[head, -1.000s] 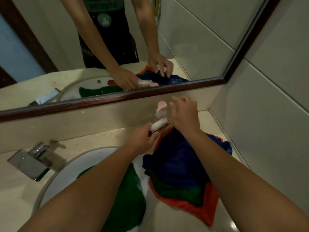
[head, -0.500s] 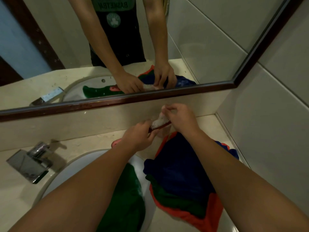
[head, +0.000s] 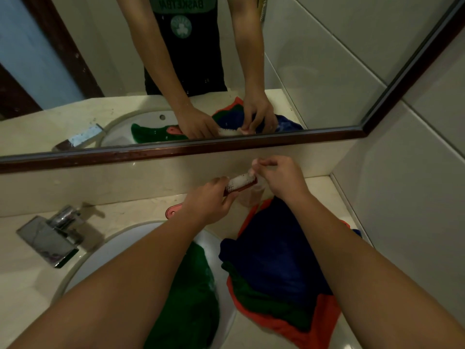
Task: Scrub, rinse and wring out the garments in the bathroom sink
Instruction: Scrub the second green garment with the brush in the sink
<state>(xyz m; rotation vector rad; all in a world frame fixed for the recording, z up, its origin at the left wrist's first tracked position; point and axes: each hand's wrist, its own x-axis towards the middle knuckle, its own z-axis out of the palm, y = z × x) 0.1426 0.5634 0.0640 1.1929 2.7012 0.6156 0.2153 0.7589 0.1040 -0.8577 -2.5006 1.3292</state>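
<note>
My left hand (head: 208, 202) grips a scrub brush (head: 240, 182) with white bristles facing up and a red handle that pokes out behind my wrist. Curled over the brush's far tip, my right hand (head: 281, 177) pinches a small pink lump (head: 255, 162) against the bristles. A green garment (head: 191, 298) lies in the white sink (head: 83, 260), partly under my left forearm. To the sink's right, a pile of navy, green and red garments (head: 276, 260) sits on the counter.
A pale pink container (head: 251, 197) stands on the counter under the brush. A chrome faucet (head: 50, 235) is at the sink's left. The mirror (head: 226, 71) runs above the backsplash. A tiled wall (head: 402, 210) closes the right side.
My right hand came back from the pink things at the backsplash to the brush tip, now pinching a pink lump. My left hand kept the brush almost in place.
</note>
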